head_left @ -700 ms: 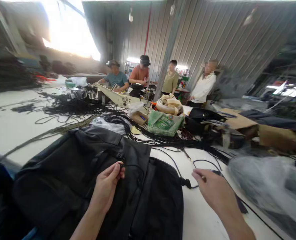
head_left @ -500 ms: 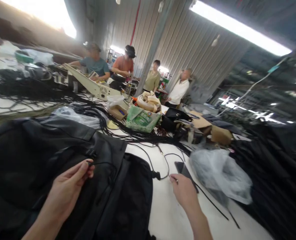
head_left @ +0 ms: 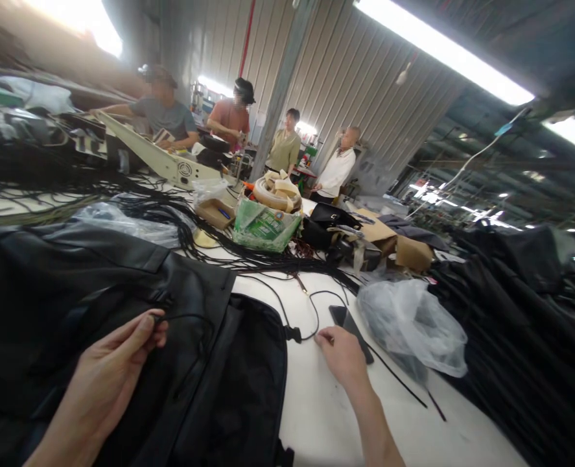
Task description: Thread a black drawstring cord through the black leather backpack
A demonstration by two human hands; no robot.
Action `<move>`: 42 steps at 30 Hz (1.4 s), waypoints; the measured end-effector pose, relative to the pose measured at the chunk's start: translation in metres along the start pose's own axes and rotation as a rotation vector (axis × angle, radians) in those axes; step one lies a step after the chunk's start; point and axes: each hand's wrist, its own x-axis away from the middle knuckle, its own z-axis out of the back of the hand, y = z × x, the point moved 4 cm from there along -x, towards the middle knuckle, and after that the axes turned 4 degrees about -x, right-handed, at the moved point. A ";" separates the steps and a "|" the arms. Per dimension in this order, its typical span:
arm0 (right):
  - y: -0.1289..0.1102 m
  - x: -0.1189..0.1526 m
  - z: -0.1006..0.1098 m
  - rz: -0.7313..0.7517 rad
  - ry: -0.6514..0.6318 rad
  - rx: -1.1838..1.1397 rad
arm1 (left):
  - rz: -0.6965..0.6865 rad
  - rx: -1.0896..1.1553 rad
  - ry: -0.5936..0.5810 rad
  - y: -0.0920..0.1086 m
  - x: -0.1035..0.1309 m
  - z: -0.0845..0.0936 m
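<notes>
A black bag (head_left: pixel 248 370) with a smooth, leather-like surface lies across the left of the table. Over it, my left hand (head_left: pixel 117 363) pinches a thin black cord (head_left: pixel 185 316) between thumb and forefinger; the cord's very end is hidden by the fingers. My right hand (head_left: pixel 343 357) is low over the white table, its fingers closed at a looped black cord (head_left: pixel 317 318). That loop runs to a small black buckle (head_left: pixel 293 333) at the bag's edge. Partly behind my right hand lies a dark phone-like slab (head_left: pixel 338 316).
Clear plastic bags (head_left: pixel 413 324) lie to the right, beside dark fabric (head_left: pixel 525 311). Bundled black cords (head_left: pixel 268 264) cross the table behind the bag. Farther back stand a green-printed container (head_left: pixel 265 227), a small cardboard box (head_left: pixel 214 214) and a cream machine (head_left: pixel 175 170). Several people are beyond.
The whole view has shifted, so the scene sits slightly further left. Both hands keep nearly the same places over the bag and table, still pinched.
</notes>
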 end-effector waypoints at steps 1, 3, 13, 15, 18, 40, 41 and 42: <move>0.000 -0.001 0.000 -0.002 -0.019 0.011 | -0.022 0.005 -0.018 0.002 0.001 -0.002; 0.001 -0.002 0.005 -0.022 -0.048 0.045 | -0.049 0.017 -0.054 0.004 0.003 -0.006; -0.146 0.068 0.075 0.823 0.335 -0.621 | -0.104 -0.001 -0.132 0.001 0.000 -0.006; -0.196 0.083 0.061 0.982 0.256 -0.697 | -0.113 -0.004 -0.140 0.000 -0.001 -0.005; -0.243 0.094 0.030 1.093 0.187 -0.706 | -0.122 -0.006 -0.152 -0.001 -0.001 -0.005; -0.275 0.097 -0.026 1.149 0.111 -0.505 | -0.111 0.021 -0.157 0.001 0.000 -0.008; -0.276 0.097 -0.025 1.149 0.113 -0.498 | -0.112 0.022 -0.156 0.001 0.000 -0.008; -0.277 0.097 -0.025 1.151 0.117 -0.494 | -0.112 0.024 -0.155 0.001 0.000 -0.008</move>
